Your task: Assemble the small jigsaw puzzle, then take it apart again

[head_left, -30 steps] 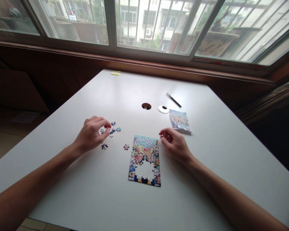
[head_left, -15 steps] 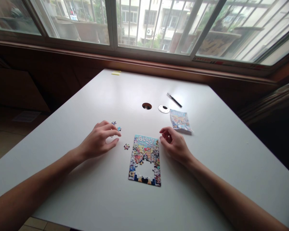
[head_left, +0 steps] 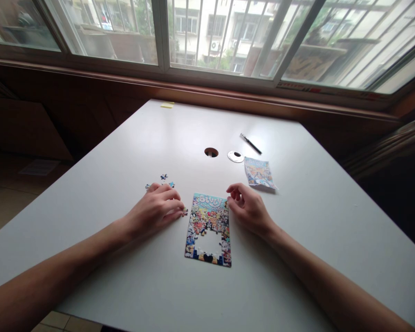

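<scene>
A colourful jigsaw puzzle (head_left: 211,216) lies flat on the white table, with an irregular white gap in its lower middle. To its left, my left hand (head_left: 161,205) is closed, thumb and fingertips on a small multicoloured puzzle piece (head_left: 185,212) close to the puzzle's left edge. Behind that hand are several loose puzzle pieces (head_left: 163,177), some partly covered by the knuckles. My right hand (head_left: 247,205) rests at the puzzle's upper right corner, fingers loosely curled, index finger and thumb apart. Nothing shows between them.
Beyond my right hand lies a crumpled printed sheet or packet (head_left: 260,174). A round cover (head_left: 235,157) and a black pen (head_left: 251,143) are farther back, beside a cable hole (head_left: 211,152) in the table (head_left: 124,286). Yellow sticky paper (head_left: 167,105) marks the far edge, below the windows.
My left hand has moved right and slightly nearer me, from the loose pieces onto the single piece, which has shifted a little toward the puzzle. My right hand has barely moved.
</scene>
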Tool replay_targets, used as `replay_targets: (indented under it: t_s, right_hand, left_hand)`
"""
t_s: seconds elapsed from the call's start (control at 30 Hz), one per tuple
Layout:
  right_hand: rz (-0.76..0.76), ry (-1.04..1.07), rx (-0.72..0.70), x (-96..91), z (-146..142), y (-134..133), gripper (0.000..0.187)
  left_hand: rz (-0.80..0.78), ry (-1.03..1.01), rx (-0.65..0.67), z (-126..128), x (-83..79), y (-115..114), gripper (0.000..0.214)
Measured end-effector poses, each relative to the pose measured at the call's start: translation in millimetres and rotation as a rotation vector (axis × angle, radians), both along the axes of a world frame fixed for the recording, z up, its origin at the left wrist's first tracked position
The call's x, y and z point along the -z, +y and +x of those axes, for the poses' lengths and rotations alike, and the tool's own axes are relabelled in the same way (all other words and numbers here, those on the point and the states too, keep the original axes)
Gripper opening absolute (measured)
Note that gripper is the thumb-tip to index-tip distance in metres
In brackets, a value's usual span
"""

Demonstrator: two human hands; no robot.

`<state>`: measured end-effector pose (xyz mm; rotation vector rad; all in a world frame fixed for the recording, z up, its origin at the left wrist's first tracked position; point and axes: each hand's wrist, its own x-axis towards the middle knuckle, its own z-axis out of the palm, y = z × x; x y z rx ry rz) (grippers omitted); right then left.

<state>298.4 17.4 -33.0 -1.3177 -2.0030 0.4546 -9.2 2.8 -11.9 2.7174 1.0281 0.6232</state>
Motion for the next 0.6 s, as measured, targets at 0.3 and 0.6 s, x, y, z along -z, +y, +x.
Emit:
replay_targets:
  t_s: [0.3,0.6]
  right_hand:
    - [0.073,0.026,-0.507,-7.6,-15,-10,0.01]
    - [0.045,-0.116,-0.625,-9.0,-19,-9,0.004]
  left_hand:
    - [0.037,-0.102,0.121,48,10.8,-24,0.011]
    - [0.089,-0.067,0.169,54,11.9,-23,0.019]
